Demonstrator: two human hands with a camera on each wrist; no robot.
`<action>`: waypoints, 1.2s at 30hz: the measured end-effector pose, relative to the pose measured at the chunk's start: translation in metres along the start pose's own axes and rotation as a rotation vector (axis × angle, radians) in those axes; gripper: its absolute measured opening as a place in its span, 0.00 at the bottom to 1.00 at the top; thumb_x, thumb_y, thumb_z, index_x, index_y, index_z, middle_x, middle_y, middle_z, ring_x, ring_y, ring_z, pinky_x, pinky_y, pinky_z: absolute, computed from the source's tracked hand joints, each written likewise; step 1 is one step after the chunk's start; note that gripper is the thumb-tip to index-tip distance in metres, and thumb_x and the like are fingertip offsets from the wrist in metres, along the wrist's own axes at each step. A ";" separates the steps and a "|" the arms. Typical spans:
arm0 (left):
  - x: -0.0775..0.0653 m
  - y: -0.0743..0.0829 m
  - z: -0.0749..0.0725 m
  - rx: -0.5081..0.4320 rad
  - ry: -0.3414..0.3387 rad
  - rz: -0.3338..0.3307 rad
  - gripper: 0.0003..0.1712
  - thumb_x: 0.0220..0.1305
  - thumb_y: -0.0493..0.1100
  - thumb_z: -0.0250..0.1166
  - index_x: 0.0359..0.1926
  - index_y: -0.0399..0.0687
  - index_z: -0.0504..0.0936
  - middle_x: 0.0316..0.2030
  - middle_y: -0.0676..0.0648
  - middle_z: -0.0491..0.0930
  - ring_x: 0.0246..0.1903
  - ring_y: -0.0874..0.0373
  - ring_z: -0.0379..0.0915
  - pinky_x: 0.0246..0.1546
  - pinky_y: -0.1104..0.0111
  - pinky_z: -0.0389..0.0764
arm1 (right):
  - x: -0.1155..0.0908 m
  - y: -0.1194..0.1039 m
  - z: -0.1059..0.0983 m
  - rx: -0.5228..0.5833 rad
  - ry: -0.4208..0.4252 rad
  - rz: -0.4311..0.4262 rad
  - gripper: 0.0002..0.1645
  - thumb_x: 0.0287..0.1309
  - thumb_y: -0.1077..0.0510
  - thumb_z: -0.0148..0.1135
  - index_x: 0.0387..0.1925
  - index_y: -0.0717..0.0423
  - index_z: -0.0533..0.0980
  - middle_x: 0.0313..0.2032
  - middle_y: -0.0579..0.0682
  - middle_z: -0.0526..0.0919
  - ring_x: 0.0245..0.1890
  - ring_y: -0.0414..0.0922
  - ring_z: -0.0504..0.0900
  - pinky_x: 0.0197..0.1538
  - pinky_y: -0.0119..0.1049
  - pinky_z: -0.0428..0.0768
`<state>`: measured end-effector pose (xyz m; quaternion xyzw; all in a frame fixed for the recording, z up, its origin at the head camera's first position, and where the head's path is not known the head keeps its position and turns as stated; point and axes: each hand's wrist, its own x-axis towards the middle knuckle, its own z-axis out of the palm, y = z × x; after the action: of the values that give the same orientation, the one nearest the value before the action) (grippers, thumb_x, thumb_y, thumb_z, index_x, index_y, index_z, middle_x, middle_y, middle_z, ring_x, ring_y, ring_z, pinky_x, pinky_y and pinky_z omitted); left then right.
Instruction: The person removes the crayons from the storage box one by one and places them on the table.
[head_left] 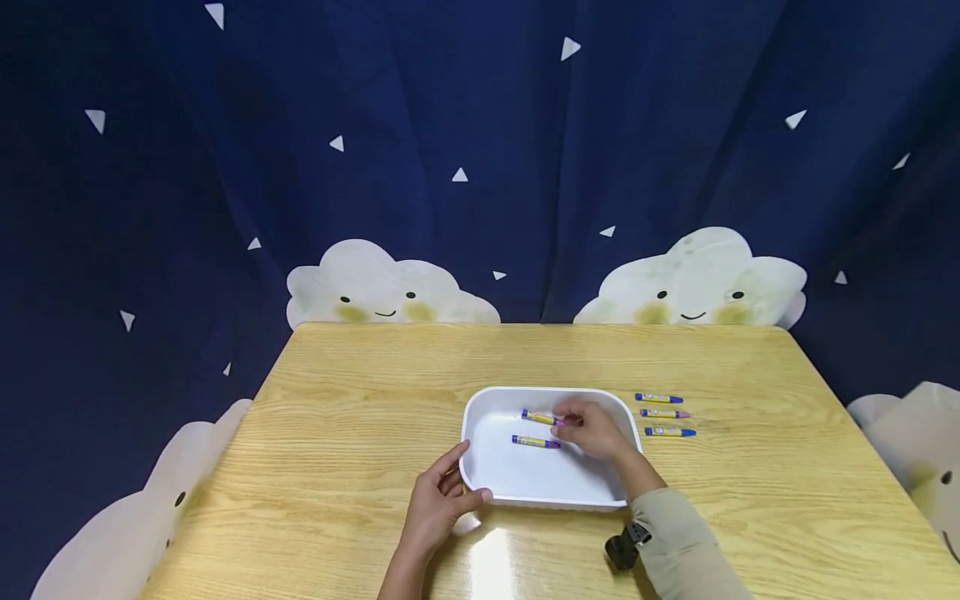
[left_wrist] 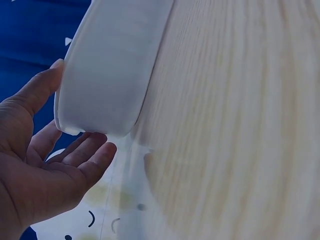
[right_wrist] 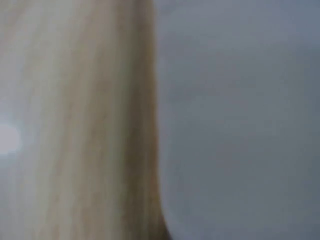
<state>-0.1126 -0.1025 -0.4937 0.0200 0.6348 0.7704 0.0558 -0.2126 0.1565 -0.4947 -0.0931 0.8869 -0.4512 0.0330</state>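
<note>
A white rectangular tray (head_left: 517,479) stands on the table and has two yellow-wrapped crayons in it. My left hand (head_left: 437,508) holds the tray's near left corner; in the left wrist view its thumb (left_wrist: 42,87) lies at the rim and the other fingers are curled against the wall. Inside the tray, my right hand (head_left: 592,429) pinches the tip end of the upper crayon (head_left: 538,417) between thumb and fingers. Just below lies the other crayon (head_left: 536,442), with a purple tip. The right wrist view is blurred and shows only the tray's outer wall (right_wrist: 240,120) beside wood.
Right of the tray, three crayons lie in a column on the wooden table (head_left: 337,417): a blue one (head_left: 658,398), a pink-tipped one (head_left: 664,413) and another blue one (head_left: 670,432). Behind the table hangs a dark blue curtain (head_left: 510,100) with white clouds.
</note>
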 end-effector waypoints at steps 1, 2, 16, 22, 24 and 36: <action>0.000 0.000 0.000 0.001 0.001 0.001 0.47 0.42 0.23 0.70 0.65 0.30 0.60 0.56 0.24 0.64 0.53 0.35 0.67 0.43 0.67 0.80 | 0.000 -0.001 0.002 -0.014 0.021 0.013 0.17 0.46 0.65 0.68 0.40 0.68 0.79 0.30 0.51 0.79 0.32 0.45 0.75 0.38 0.38 0.77; 0.000 0.000 0.000 0.000 0.000 0.001 0.47 0.42 0.23 0.70 0.65 0.30 0.60 0.56 0.24 0.64 0.53 0.35 0.67 0.43 0.67 0.80 | -0.001 -0.002 0.003 -0.026 0.040 0.025 0.16 0.46 0.66 0.68 0.40 0.68 0.79 0.29 0.51 0.79 0.31 0.45 0.75 0.37 0.38 0.77; 0.000 0.000 -0.001 0.021 0.004 -0.010 0.47 0.42 0.23 0.71 0.65 0.31 0.61 0.55 0.24 0.66 0.51 0.36 0.70 0.42 0.67 0.81 | -0.001 -0.005 0.013 0.002 0.082 0.176 0.10 0.46 0.62 0.70 0.33 0.63 0.83 0.25 0.49 0.81 0.30 0.45 0.76 0.35 0.36 0.76; 0.000 0.000 0.001 0.012 0.000 -0.019 0.47 0.43 0.23 0.70 0.65 0.30 0.60 0.55 0.23 0.66 0.50 0.35 0.70 0.40 0.67 0.81 | -0.001 -0.004 0.013 -0.026 0.094 0.171 0.11 0.46 0.61 0.71 0.34 0.62 0.83 0.27 0.51 0.83 0.31 0.45 0.77 0.36 0.37 0.77; 0.000 0.000 0.001 0.009 -0.001 -0.018 0.47 0.43 0.23 0.70 0.65 0.30 0.60 0.55 0.23 0.66 0.50 0.35 0.70 0.40 0.66 0.81 | -0.002 -0.005 0.013 -0.057 0.098 0.171 0.10 0.45 0.61 0.71 0.33 0.61 0.84 0.26 0.48 0.82 0.30 0.44 0.77 0.35 0.36 0.77; -0.001 -0.001 0.001 0.010 0.003 -0.010 0.46 0.42 0.22 0.70 0.65 0.28 0.60 0.54 0.22 0.66 0.49 0.34 0.70 0.41 0.66 0.81 | -0.003 -0.010 0.016 0.093 0.084 0.173 0.04 0.42 0.64 0.72 0.24 0.61 0.83 0.19 0.46 0.81 0.23 0.40 0.75 0.28 0.31 0.74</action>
<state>-0.1114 -0.1013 -0.4939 0.0161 0.6389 0.7669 0.0585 -0.2058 0.1386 -0.4968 0.0045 0.8703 -0.4910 0.0388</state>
